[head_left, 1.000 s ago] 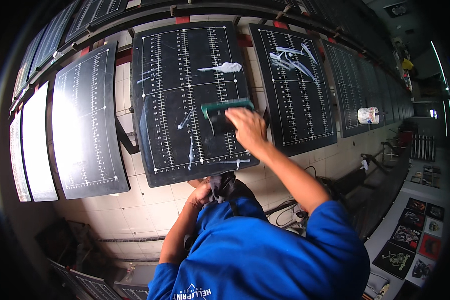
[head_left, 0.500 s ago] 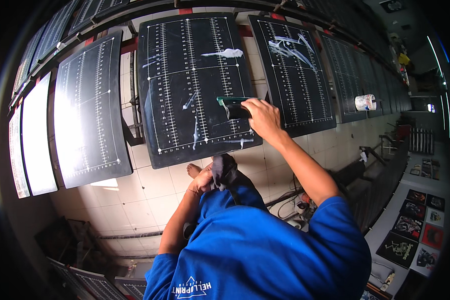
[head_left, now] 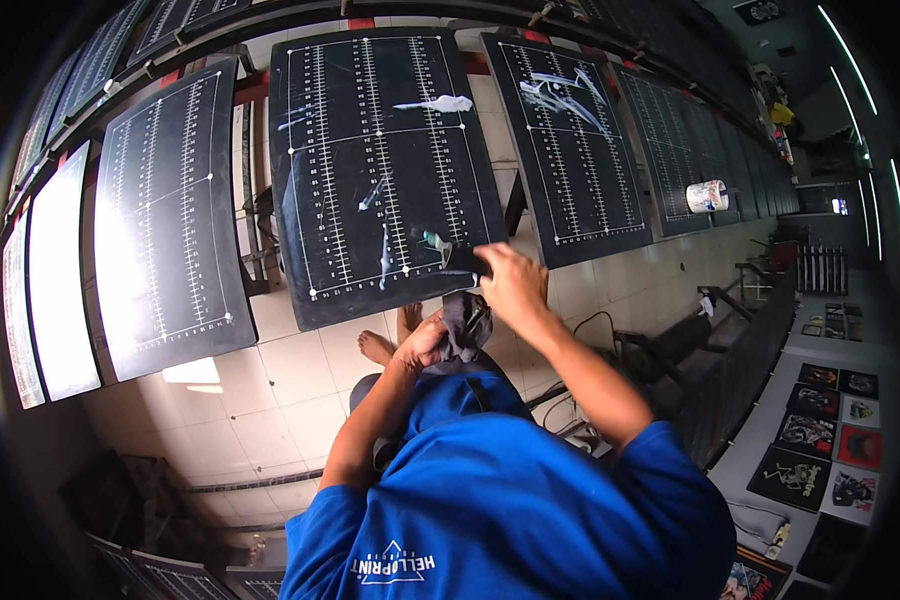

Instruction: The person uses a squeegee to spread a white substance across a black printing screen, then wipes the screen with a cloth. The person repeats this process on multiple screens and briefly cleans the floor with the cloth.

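My right hand grips the dark handle of a squeegee with a green blade edge, over the near right corner of a black board. That board carries white ruler lines and smears of white paste. Whether the blade touches the board I cannot tell. Below the board's near edge, my left hand is closed around a crumpled dark grey cloth, close beneath the squeegee. Another marked board to the right also has white streaks on it.
More boards stand in a row, a glossy one at the left catching bright light. A paste-stained white tub sits on a board farther right. A dark rail runs behind. Printed pictures lie at the far right, above a tiled floor.
My right hand has drawn the squeegee toward me to the board's near edge, tilting it. My left hand has risen with the cloth, closer to the squeegee. The view has shifted slightly.
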Tool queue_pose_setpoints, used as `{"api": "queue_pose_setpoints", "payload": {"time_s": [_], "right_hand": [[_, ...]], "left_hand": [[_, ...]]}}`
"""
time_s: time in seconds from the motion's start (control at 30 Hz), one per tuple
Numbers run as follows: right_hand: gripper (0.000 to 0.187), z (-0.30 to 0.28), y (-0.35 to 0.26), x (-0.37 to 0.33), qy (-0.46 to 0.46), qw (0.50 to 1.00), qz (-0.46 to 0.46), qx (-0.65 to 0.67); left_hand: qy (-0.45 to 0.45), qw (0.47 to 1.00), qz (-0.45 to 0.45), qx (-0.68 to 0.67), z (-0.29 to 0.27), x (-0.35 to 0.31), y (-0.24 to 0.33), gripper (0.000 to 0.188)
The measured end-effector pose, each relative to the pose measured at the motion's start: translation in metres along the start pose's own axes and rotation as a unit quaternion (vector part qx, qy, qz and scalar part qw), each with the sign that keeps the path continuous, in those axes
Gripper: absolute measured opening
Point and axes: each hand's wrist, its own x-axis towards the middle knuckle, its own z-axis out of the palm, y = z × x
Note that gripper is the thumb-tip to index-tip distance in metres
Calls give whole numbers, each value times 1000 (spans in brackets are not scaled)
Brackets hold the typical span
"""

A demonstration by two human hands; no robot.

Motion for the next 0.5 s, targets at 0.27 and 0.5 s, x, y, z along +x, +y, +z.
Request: {"api": "queue_pose_setpoints", "payload": {"time_s": [0.27,0.5], "right_hand": [[40,-9,27,45,53,990,-132,2],[55,25,-11,-34,77,996,30,-29]], "left_hand": [[9,1000,-13,-20,0,7,2,34],[17,997,-16,-68,-15,8,5,34]]}}
